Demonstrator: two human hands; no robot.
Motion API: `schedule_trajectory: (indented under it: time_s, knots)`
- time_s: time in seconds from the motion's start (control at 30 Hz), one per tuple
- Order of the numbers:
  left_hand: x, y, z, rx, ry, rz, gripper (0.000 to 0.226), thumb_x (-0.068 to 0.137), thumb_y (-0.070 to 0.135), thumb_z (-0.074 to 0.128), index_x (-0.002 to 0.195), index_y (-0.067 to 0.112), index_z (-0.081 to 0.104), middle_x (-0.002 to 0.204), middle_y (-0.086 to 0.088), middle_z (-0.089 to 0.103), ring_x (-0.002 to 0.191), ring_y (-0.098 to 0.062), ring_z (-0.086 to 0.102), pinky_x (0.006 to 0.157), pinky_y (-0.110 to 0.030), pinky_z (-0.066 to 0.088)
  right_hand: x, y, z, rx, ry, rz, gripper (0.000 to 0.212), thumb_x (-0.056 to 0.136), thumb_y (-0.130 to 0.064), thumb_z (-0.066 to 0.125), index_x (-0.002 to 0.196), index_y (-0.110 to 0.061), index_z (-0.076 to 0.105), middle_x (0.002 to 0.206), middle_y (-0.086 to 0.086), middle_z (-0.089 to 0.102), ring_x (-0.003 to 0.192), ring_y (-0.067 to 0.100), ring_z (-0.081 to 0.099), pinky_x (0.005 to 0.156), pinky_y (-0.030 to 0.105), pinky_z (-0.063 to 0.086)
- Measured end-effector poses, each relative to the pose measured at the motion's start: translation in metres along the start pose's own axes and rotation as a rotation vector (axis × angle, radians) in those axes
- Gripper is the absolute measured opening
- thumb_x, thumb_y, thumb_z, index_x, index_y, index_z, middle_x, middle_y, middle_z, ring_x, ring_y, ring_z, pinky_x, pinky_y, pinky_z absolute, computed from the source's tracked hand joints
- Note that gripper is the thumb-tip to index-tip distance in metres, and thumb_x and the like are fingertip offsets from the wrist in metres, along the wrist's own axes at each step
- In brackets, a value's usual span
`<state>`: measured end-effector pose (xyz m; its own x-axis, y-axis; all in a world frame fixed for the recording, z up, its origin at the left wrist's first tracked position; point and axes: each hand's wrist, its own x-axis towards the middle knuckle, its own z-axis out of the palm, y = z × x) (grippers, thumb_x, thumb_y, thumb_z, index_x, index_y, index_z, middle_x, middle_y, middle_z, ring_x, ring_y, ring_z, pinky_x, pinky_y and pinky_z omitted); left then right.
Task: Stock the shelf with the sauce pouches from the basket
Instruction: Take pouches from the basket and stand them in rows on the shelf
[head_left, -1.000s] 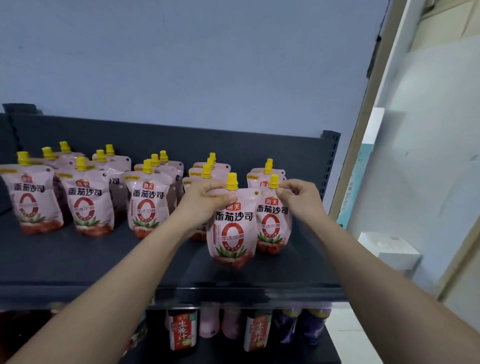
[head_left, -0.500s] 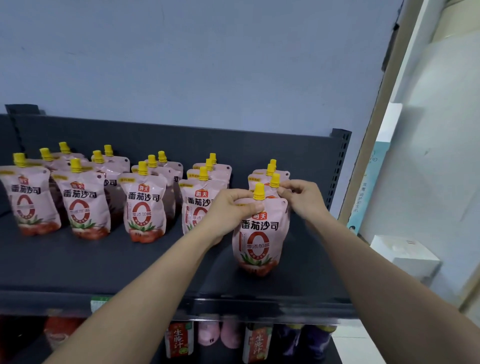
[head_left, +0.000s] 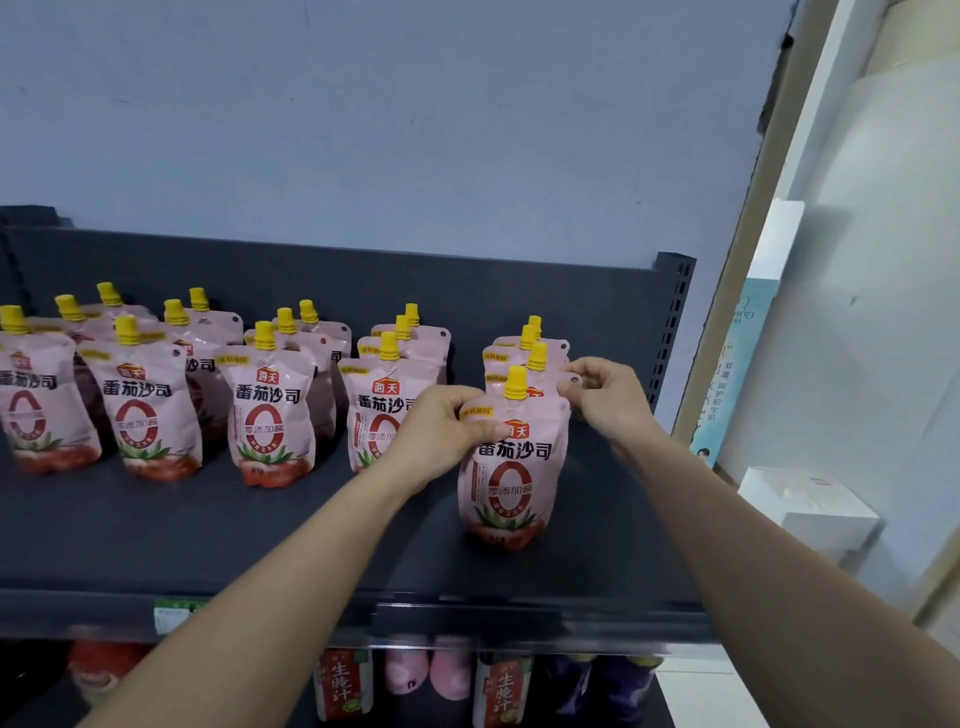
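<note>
A pink sauce pouch with a yellow cap stands upright on the dark shelf, at the front of the rightmost row. My left hand pinches its top left corner. My right hand pinches the top right corner of the pouch just behind it. Several more pink pouches stand in rows to the left, each row a few deep. The basket is out of view.
The shelf's back panel and perforated right upright bound the space. A lower shelf holds red-labelled bottles and other goods. A white box sits to the right, beyond the shelf.
Both hands moved the held pouch to the right, from in front of the fourth row to the front of the rightmost row, where it now stands on the shelf.
</note>
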<state>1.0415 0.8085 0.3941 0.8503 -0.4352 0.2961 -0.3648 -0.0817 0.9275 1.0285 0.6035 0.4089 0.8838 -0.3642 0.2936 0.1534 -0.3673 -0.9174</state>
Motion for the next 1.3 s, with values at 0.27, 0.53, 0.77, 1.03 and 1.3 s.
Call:
schedule_trajectory:
  time_s: [0.27,0.53,0.77,1.03,1.3]
  knots:
    - [0.004,0.0,0.018,0.0,0.044,0.011,0.018,0.079,0.008,0.074,0.087,0.025,0.072,0.094,0.004,0.074,0.092,-0.012,0.071,0.082,-0.032,0.058,0.004,0.004,0.0,0.117,-0.008,0.027,0.021,0.089,-0.003,0.064,0.079,-0.021,0.067,0.085,-0.002,0.07,0.07,0.006,0.064,0.05,0.014,0.048]
    - [0.003,-0.001,0.022,-0.021,0.058,-0.008,0.025,0.081,0.008,0.072,0.106,0.012,0.071,0.107,-0.005,0.073,0.096,-0.014,0.07,0.085,-0.034,0.057,0.001,0.003,-0.002,0.121,-0.048,0.035,0.026,0.088,0.002,0.06,0.083,-0.022,0.069,0.088,-0.003,0.07,0.075,0.007,0.065,0.053,0.014,0.049]
    - [0.0,0.001,0.018,-0.008,0.015,-0.029,0.026,0.082,0.012,0.072,0.107,0.02,0.069,0.1,0.009,0.072,0.092,-0.004,0.069,0.074,-0.02,0.057,-0.003,0.003,-0.003,0.054,-0.054,0.061,0.033,0.088,0.002,0.059,0.115,-0.016,0.062,0.102,0.004,0.066,0.091,0.017,0.063,0.057,0.018,0.049]
    - [-0.007,0.006,0.011,0.088,0.015,-0.01,0.029,0.082,0.014,0.073,0.109,0.021,0.067,0.105,0.009,0.071,0.098,-0.007,0.067,0.086,-0.031,0.056,-0.006,0.002,-0.004,0.023,0.048,0.039,0.016,0.093,-0.018,0.059,0.109,-0.018,0.063,0.106,-0.001,0.068,0.096,0.015,0.065,0.077,0.032,0.057]
    - [-0.018,0.018,-0.002,0.465,0.145,0.073,0.045,0.083,0.032,0.072,0.125,0.02,0.06,0.119,0.001,0.063,0.109,-0.014,0.058,0.095,-0.039,0.051,-0.022,-0.032,-0.008,-0.23,0.245,-0.272,0.026,0.097,-0.026,0.05,0.119,-0.019,0.061,0.119,-0.001,0.064,0.106,0.013,0.057,0.086,0.026,0.042]
